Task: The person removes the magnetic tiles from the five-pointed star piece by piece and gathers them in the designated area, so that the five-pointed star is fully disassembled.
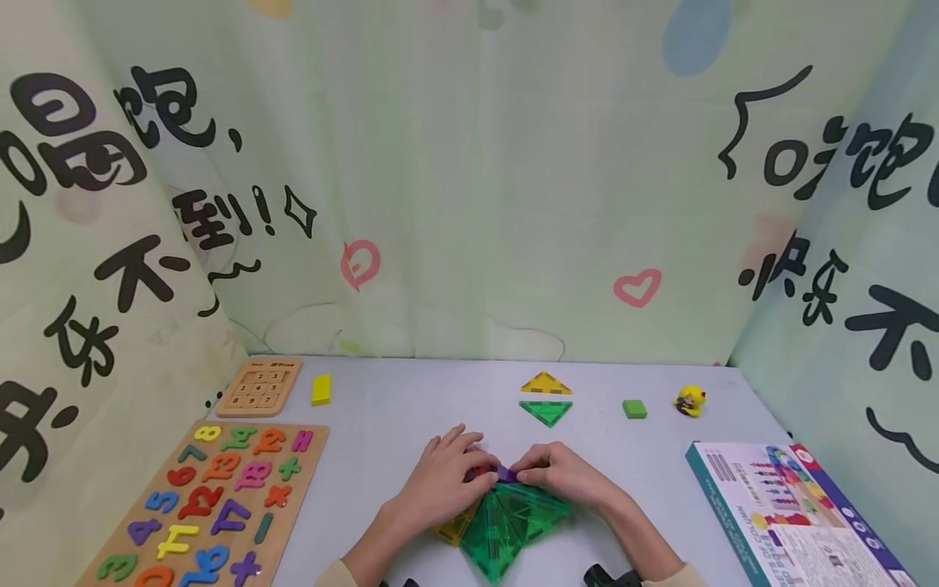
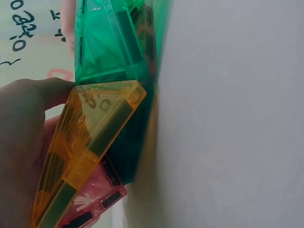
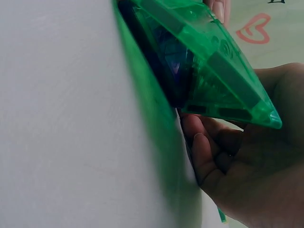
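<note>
On the table, a build of see-through magnetic tiles stands between the two hands. Its near side has large green tiles (image 1: 493, 534), with an orange-yellow triangle tile (image 2: 92, 130) leaning at the left. A pinkish-red tile (image 2: 97, 192) shows beneath that triangle in the left wrist view. At the far side a small purple tile (image 1: 505, 474) peeks out between the hands. The left hand (image 1: 443, 483) grips the build from the left and back, thumb across its top. Fingers of the right hand (image 1: 568, 473) pinch the back edge by the purple tile; their contact is partly hidden.
Farther back lie a yellow triangle tile (image 1: 546, 383) and a green triangle tile (image 1: 546, 412). A green block (image 1: 634, 409) and yellow duck toy (image 1: 689, 400) sit right of them. A number board (image 1: 282, 465), wooden puzzle (image 1: 259, 388) and yellow block (image 1: 321, 390) lie left; a box (image 1: 800, 522) lies right.
</note>
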A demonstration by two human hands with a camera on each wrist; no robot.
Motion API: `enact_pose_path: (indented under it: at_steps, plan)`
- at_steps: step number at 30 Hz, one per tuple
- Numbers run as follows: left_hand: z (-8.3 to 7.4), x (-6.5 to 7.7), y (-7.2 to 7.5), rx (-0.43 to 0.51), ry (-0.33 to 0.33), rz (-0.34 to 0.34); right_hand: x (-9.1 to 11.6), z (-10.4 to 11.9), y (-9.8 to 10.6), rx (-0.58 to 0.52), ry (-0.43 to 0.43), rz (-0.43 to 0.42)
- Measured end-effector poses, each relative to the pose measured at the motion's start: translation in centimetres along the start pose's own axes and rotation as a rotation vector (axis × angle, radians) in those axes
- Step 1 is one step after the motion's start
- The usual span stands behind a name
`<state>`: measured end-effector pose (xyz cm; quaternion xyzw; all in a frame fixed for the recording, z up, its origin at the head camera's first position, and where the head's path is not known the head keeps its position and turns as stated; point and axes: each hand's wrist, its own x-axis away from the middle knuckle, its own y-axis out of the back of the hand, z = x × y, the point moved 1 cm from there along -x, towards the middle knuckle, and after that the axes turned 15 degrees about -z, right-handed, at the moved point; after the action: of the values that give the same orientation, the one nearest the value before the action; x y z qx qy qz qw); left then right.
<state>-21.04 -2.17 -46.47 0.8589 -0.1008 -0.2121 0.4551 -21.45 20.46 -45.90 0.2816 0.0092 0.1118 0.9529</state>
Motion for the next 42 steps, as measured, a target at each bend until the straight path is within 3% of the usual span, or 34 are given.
enact_pose_path:
  at_steps: [5, 13, 20, 27, 36, 42]
  plan:
    - [0.1, 0.1, -0.3, -0.01, 0.001, -0.013, 0.1, 0.1, -0.5, 0.01, -0.021, 0.009]
    - [-0.1, 0.3, -0.3, -0.022, 0.023, -0.053, 0.1, 1.0, -1.4, -0.022, 0.031, -0.015]
    - [-0.4, 0.5, -0.1, -0.02, 0.027, -0.093, -0.5, 1.5, -2.3, 0.049, 0.105, -0.098]
    - [-0.4, 0.6, -0.3, -0.07, 0.003, -0.082, -0.3, 1.4, -2.4, 0.089, 0.139, -0.196]
    - [-0.5, 0.1, -0.4, -0.094, 0.013, -0.075, -0.3, 1.6, -1.5, 0.046, 0.013, -0.314]
    - [-0.5, 0.0, -0.2, -0.104, 0.021, -0.07, -0.2, 1.7, -0.9, 0.041, -0.08, -0.44]
